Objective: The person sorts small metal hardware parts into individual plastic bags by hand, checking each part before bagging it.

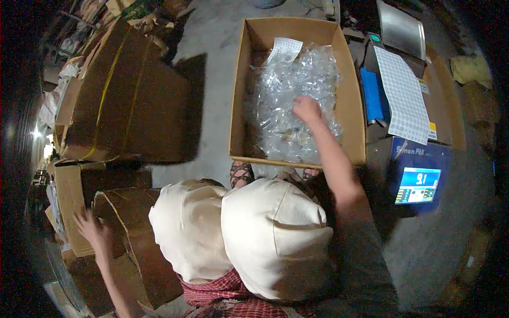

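A: Where is the clear plastic (281, 90)?
B: From the middle of the view, look toward one o'clock. It is a shiny, crinkly heap inside the open box (294, 29). A white paper (286, 49) with tiny marks lies on its far end, at twelve o'clock of the heap.
A: What is the right hand (307, 109) doing?
B: It is down at the heap, with its fingers curled in. I can't tell if they pinch any plastic.
A: And the left hand (94, 233)?
B: That one is at eight o'clock. Its fingers are spread wide and I see nothing in them. It is right by some brown cardboard (79, 185), but I can't tell if they touch.
A: What else is there?
B: A long sheet (401, 93) with rows of little circles is at two o'clock, just beside a blue thing (371, 95). A bright screen (418, 185) glows between three and four. White cloth (275, 238) covers the person's knees at six.
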Demonstrator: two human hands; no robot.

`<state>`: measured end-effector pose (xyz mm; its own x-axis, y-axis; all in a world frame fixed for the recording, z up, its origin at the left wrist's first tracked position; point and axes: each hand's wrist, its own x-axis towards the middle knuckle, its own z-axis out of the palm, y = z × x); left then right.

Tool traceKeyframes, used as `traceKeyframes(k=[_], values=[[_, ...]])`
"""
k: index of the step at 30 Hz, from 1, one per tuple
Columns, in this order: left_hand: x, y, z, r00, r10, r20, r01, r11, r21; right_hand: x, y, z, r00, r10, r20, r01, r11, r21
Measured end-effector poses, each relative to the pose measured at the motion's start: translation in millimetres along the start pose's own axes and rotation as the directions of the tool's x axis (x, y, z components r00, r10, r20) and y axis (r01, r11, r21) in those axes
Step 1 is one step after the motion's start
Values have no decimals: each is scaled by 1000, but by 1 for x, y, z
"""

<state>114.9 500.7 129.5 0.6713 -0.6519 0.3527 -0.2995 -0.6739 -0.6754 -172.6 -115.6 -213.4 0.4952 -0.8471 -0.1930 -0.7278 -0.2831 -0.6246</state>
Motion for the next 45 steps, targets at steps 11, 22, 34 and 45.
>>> traceKeyframes(k=[11, 22, 34, 45], values=[[182, 376, -216, 725, 684, -78, 12, -126, -992, -38, -43, -82, 955, -73, -288, 296, 135, 946], [194, 498, -195, 496, 868, -8, 466, -274, -841, -44, -39, -73, 961, -112, -253, 272, 215, 938], [211, 486, -188, 458, 878, -141, 736, -464, -494, -50, -48, -80, 966, -136, -220, 246, 216, 945], [200, 488, -183, 388, 919, -70, 661, -330, -674, -51, -45, -86, 970, -149, -193, 228, 272, 935]])
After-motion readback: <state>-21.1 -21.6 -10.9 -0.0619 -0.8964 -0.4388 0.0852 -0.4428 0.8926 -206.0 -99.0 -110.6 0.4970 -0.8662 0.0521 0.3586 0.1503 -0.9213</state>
